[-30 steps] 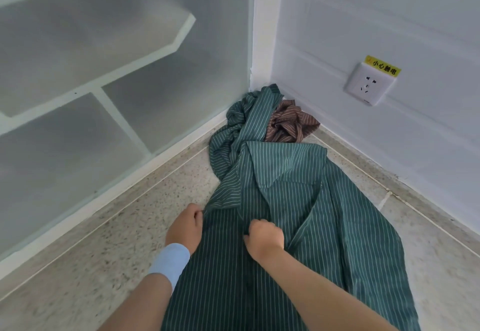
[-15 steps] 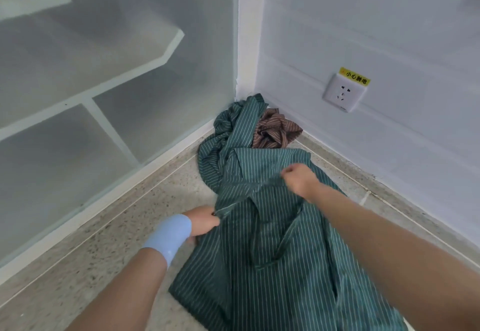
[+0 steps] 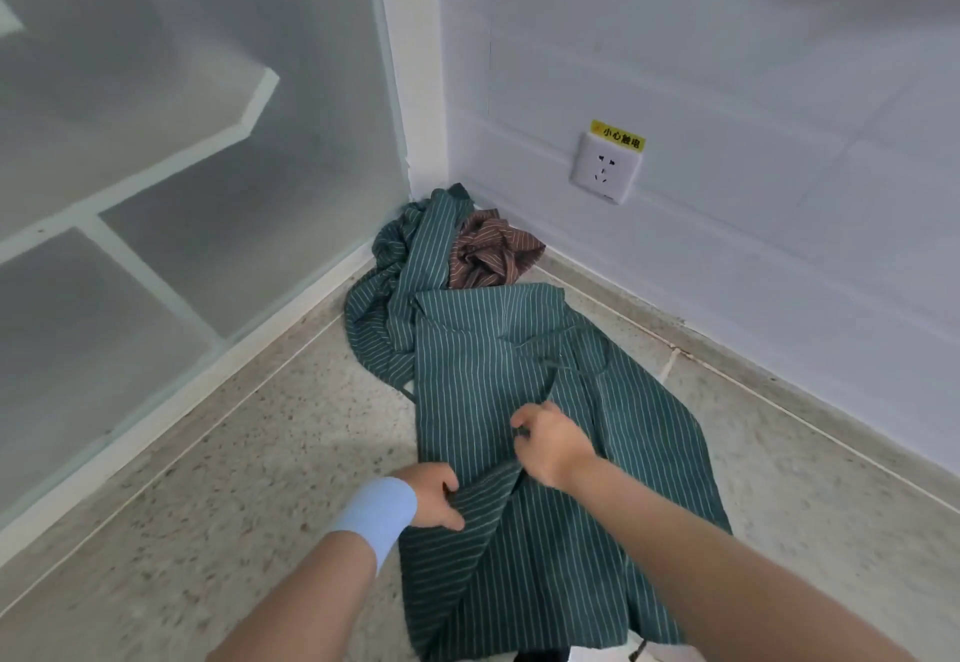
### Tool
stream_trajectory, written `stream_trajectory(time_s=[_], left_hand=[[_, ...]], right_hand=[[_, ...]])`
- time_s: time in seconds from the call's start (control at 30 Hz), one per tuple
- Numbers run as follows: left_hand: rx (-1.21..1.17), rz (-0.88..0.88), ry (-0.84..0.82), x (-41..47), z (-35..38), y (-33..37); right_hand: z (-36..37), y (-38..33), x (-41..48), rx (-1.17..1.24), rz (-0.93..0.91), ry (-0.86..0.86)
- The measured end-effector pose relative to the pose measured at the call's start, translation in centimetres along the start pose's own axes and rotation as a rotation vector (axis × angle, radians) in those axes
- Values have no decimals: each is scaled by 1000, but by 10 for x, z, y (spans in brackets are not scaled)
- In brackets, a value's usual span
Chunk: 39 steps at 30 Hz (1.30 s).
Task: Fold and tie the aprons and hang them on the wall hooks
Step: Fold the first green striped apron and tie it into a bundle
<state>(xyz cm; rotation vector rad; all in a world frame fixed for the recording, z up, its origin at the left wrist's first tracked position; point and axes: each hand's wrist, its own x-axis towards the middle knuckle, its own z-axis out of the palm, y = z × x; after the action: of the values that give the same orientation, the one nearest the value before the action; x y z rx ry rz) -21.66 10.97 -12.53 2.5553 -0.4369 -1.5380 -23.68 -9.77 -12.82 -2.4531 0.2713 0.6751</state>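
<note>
Where the speckled floor (image 3: 208, 479) meets the corner at frame centre, a green striped apron (image 3: 493, 349) is spread, with a crumpled brown apron (image 3: 488, 256) just above it. Its left edge is gripped by the left hand (image 3: 434, 500); a fold at mid-frame is pinched by the right hand (image 3: 550, 446).

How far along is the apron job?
Early. No tied or hung apron shows. In hand: the green striped apron lies spread on the floor; the left hand grips its edge and the right hand pinches a fold mid-cloth. Left: tying and hanging it, plus the brown striped apron crumpled in the corner.
</note>
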Motion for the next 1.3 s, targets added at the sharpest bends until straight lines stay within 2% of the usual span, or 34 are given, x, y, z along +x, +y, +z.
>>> stream_trajectory(time_s=[0.1, 0.2, 0.33, 0.4, 0.47, 0.53, 0.57, 0.6, 0.63, 0.73, 0.8, 0.83, 0.9, 0.97, 1.0, 1.17, 1.3], left_hand=[[121, -58, 32, -8, 15, -12], [-87, -37, 43, -14, 23, -19], [-263, 22, 19, -39, 28, -18], [-453, 50, -113, -49, 36, -11], [-644, 82, -366, -61, 45, 4], [-640, 115, -544, -64, 53, 16], [-585, 120, -550, -65, 58, 22], [-520, 117, -490, -64, 63, 27], [-443, 119, -358, -62, 67, 32], [-234, 123, 209, -50, 73, 33], [-131, 120, 407, -43, 75, 27], [-46, 117, 407, -41, 74, 25], [96, 71, 246, -35, 71, 23], [110, 2, 89, -26, 62, 20], [94, -3, 84, -20, 56, 17], [80, 103, 341, 8, 3, 23], [-30, 190, 465, 38, -39, 39]], right_hand=[[38, -9, -21, -96, -156, -150], [48, -15, -33, -180, -204, -272], [35, -11, -46, -320, -277, -203], [23, -2, -56, -475, -302, -177], [17, 8, -67, -691, -244, -262], [17, 18, -75, -895, -155, -426], [21, 23, -81, -933, -127, -483], [24, 29, -86, -923, -111, -506], [28, 36, -89, -869, -100, -482], [37, 47, -98, -592, -144, -187], [46, 48, -99, -518, -219, -104], [50, 48, -96, -512, -224, -134], [52, 47, -87, -501, -153, -265], [45, 47, -73, -441, -85, -310], [38, 46, -65, -401, -63, -284], [-17, 37, -10, -143, 36, 2], [-56, 39, 44, -200, 87, 145]])
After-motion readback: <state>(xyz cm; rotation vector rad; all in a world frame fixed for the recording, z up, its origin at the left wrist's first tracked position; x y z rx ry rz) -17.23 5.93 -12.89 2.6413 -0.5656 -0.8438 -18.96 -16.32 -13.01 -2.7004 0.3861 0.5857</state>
